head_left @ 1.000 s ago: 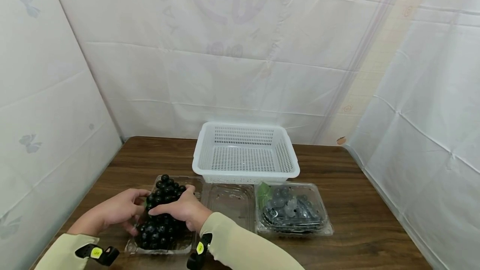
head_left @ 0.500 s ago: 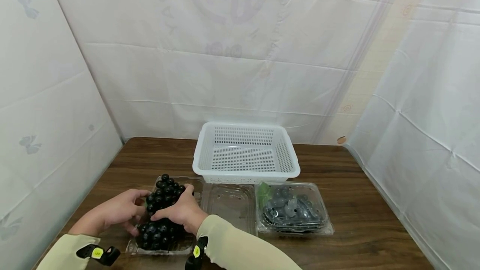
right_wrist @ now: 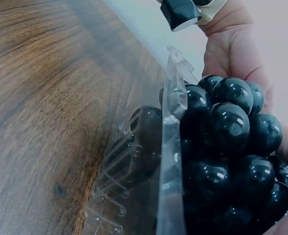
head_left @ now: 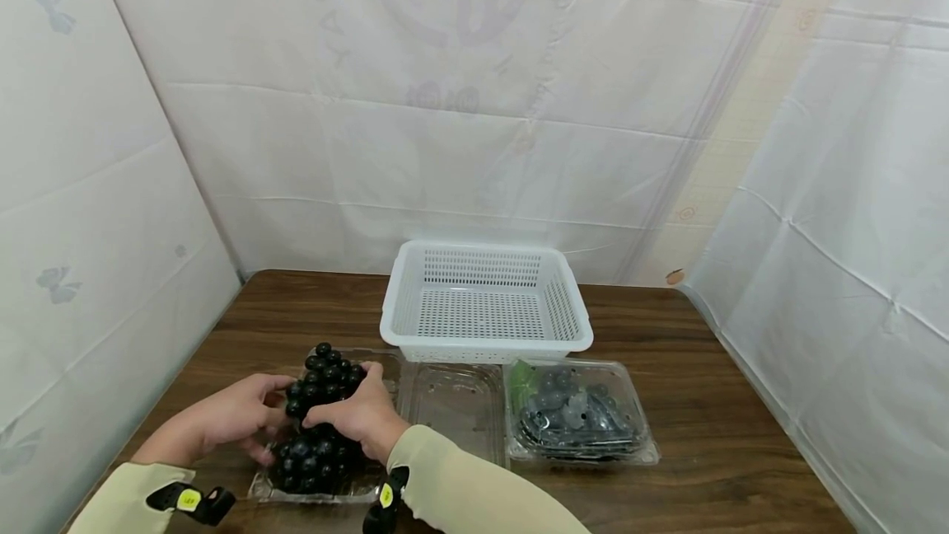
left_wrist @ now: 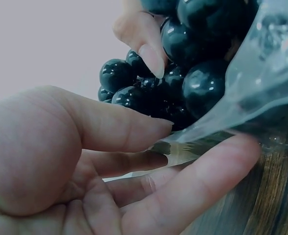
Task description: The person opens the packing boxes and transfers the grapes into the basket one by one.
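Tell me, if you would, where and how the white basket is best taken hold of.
I would grip the white basket by its rim at the two short ends, coming from left and right at once. It stands upright with the rim jutting outward all round, while the open clear box and the closed clear box lie close along its near side, probably leaving less finger room there.

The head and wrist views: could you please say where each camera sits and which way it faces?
Head: on the head, facing forward and down over a white rectangular plastic basket; left hand, right hand and pale yellow sleeves show.
Left wrist: on that wrist, facing shiny round black grapes; left hand and part of the right show.
Right wrist: on that wrist, facing the grapes and a clear plastic container; parts of both hands show.
Both wrist views share the grapes.
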The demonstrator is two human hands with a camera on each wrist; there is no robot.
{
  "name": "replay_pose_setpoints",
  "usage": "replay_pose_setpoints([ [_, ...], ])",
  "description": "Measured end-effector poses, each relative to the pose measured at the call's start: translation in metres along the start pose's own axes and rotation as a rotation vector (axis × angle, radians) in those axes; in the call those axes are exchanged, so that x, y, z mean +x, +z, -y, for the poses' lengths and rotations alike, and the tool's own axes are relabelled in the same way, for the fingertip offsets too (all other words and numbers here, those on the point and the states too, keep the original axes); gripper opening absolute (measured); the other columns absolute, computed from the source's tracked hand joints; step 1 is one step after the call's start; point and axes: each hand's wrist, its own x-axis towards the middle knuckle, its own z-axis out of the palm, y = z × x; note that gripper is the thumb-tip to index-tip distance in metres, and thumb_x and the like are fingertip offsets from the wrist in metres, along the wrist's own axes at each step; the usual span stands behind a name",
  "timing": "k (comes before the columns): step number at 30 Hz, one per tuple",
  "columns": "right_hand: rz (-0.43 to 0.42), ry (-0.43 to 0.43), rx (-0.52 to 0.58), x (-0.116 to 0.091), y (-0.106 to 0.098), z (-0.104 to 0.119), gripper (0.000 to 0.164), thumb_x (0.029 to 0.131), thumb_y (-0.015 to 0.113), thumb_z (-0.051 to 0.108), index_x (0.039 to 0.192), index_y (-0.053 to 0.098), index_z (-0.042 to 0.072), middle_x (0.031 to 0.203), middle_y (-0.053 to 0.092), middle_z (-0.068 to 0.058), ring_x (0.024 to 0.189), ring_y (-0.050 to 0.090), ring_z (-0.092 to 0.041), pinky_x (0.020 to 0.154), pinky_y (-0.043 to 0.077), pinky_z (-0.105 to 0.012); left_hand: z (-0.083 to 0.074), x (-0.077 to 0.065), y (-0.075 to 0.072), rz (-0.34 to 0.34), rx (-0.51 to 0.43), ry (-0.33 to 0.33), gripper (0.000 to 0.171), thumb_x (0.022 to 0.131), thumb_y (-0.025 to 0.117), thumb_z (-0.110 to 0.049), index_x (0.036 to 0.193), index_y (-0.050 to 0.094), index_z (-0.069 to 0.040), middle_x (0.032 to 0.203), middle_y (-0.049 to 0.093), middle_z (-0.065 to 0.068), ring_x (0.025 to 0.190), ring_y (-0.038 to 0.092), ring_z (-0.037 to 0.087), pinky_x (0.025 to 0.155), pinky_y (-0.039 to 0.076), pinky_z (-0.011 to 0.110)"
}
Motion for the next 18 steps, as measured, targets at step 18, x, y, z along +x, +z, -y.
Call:
replay_pose_setpoints([
  [18,-0.002,0.052,0.114,0.001,-0.004,0.003,0.075,0.07,0.092,0.014,0.13,0.047,0.013,0.133,0.051,-0.015,0.121,0.053,-0.035,0.106,0.045,-0.058,0.006,-0.005,-0.003,0.07,-0.07,0.052,0.078,0.099,0.059,-0.004,0.151,0.008,0.024,0.116,0.066,0.022,0.1,0.073,0.033,0.071,0.065,0.047],
])
